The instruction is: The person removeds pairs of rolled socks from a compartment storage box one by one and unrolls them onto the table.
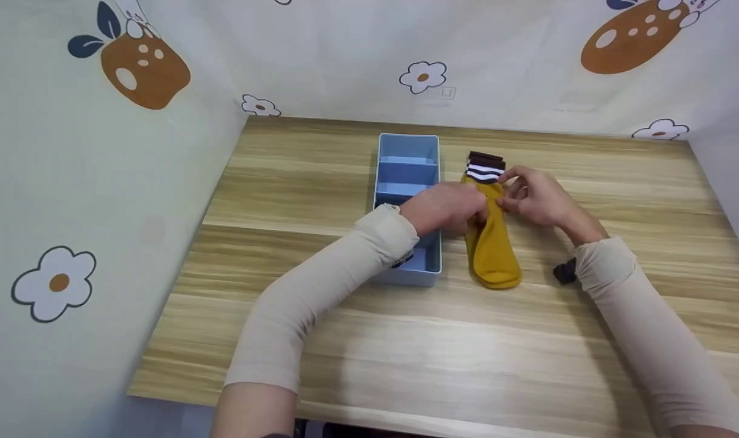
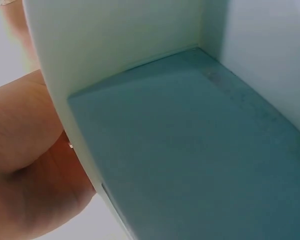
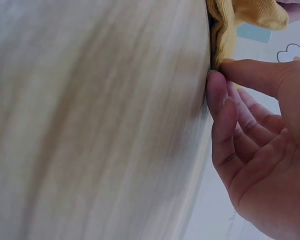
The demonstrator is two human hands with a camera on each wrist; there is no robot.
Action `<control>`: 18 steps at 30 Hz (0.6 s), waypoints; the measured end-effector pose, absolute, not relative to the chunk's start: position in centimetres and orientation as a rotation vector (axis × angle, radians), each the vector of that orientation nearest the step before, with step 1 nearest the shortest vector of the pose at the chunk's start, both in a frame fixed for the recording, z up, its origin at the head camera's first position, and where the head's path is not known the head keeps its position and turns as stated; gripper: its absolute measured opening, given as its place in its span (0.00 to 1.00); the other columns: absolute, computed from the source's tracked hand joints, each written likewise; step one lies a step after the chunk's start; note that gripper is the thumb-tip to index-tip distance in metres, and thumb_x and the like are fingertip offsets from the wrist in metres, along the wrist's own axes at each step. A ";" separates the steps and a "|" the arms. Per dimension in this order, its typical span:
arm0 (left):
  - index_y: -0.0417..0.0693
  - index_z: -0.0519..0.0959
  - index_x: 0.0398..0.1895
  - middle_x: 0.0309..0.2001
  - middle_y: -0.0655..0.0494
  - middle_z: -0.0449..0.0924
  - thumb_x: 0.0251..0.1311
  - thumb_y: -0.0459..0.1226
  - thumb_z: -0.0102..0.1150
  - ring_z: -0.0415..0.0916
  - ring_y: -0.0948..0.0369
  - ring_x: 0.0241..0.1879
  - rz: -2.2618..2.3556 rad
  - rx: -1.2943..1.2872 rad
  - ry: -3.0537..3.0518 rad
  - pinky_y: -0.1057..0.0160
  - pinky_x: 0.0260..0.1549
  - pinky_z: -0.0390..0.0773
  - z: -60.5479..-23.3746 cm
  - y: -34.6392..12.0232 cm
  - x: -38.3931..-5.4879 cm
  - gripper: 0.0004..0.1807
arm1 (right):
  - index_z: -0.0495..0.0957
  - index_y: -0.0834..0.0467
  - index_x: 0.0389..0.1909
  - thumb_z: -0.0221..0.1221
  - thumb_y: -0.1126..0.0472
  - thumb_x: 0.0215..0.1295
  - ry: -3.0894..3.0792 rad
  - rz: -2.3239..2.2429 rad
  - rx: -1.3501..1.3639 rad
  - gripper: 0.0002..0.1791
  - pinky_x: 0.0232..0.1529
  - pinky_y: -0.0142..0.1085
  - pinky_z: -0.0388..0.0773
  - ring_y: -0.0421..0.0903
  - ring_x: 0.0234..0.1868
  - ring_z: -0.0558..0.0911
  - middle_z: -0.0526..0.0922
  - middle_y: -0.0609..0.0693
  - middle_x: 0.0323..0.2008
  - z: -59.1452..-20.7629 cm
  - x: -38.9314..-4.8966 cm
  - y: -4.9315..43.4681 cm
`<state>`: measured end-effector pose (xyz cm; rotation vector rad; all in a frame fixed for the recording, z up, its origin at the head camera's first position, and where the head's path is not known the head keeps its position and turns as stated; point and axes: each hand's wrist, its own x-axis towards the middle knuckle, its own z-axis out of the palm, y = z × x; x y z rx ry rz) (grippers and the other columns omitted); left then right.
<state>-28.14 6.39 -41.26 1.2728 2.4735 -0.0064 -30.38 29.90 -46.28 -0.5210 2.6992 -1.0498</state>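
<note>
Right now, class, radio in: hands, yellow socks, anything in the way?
Right hand pinches yellow socks at edge. Left hand over them, grip unclear. Socks beside blue box; left sleeve crosses above box, partly hiding it.

The left sleeve (image 1: 320, 298) hides part of the blue box (image 1: 409, 279); the left fingers (image 1: 480, 208) cover some of the yellow sock (image 1: 497, 261). A dark shape (image 1: 564, 272) beside the right cuff (image 1: 605, 264) is too unclear to name. The worktop's (image 1: 272, 182) near right corner is cut off.
</note>
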 end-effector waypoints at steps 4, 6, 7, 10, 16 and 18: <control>0.55 0.89 0.59 0.52 0.56 0.89 0.75 0.36 0.64 0.79 0.58 0.47 -0.003 1.289 2.480 0.61 0.59 0.84 -41.5 6.5 -28.2 0.14 | 0.78 0.64 0.61 0.69 0.66 0.71 2.686 -1.051 -0.477 0.21 0.30 0.28 0.79 0.40 0.33 0.86 0.89 0.65 0.44 -45.8 -30.2 30.2; 0.55 0.89 0.59 0.51 0.56 0.88 0.76 0.36 0.64 0.78 0.58 0.47 -0.002 1.288 2.480 0.61 0.58 0.83 -41.6 6.5 -28.2 0.13 | 0.78 0.64 0.61 0.68 0.67 0.71 2.688 -1.041 -0.466 0.20 0.30 0.28 0.78 0.39 0.32 0.85 0.88 0.65 0.44 -45.7 -30.2 30.5; 0.55 0.88 0.59 0.51 0.56 0.88 0.76 0.36 0.64 0.78 0.57 0.47 -0.009 1.290 2.481 0.60 0.58 0.83 -41.6 6.5 -28.3 0.13 | 0.78 0.64 0.61 0.68 0.67 0.71 2.692 -1.034 -0.464 0.20 0.29 0.28 0.78 0.38 0.32 0.84 0.88 0.65 0.43 -45.7 -30.2 30.8; 0.56 0.88 0.59 0.50 0.57 0.87 0.75 0.34 0.63 0.77 0.57 0.47 -0.024 1.279 2.476 0.60 0.56 0.82 -41.6 6.6 -28.3 0.15 | 0.78 0.65 0.62 0.67 0.69 0.70 2.706 -1.012 -0.490 0.21 0.29 0.28 0.77 0.38 0.31 0.83 0.87 0.65 0.42 -45.8 -30.3 31.6; 0.58 0.87 0.61 0.54 0.57 0.86 0.74 0.33 0.63 0.77 0.58 0.48 -0.030 1.271 2.474 0.61 0.56 0.83 -41.7 6.6 -28.4 0.18 | 0.80 0.66 0.61 0.66 0.70 0.69 2.766 -0.946 -0.490 0.20 0.30 0.27 0.76 0.41 0.33 0.80 0.86 0.64 0.42 -46.1 -30.3 33.4; 0.58 0.87 0.63 0.57 0.57 0.87 0.74 0.34 0.63 0.78 0.59 0.49 -0.027 1.267 2.479 0.61 0.57 0.83 -41.7 6.6 -28.4 0.18 | 0.79 0.66 0.61 0.67 0.68 0.70 2.779 -0.925 -0.476 0.20 0.30 0.27 0.76 0.42 0.34 0.81 0.86 0.65 0.43 -46.0 -30.2 33.8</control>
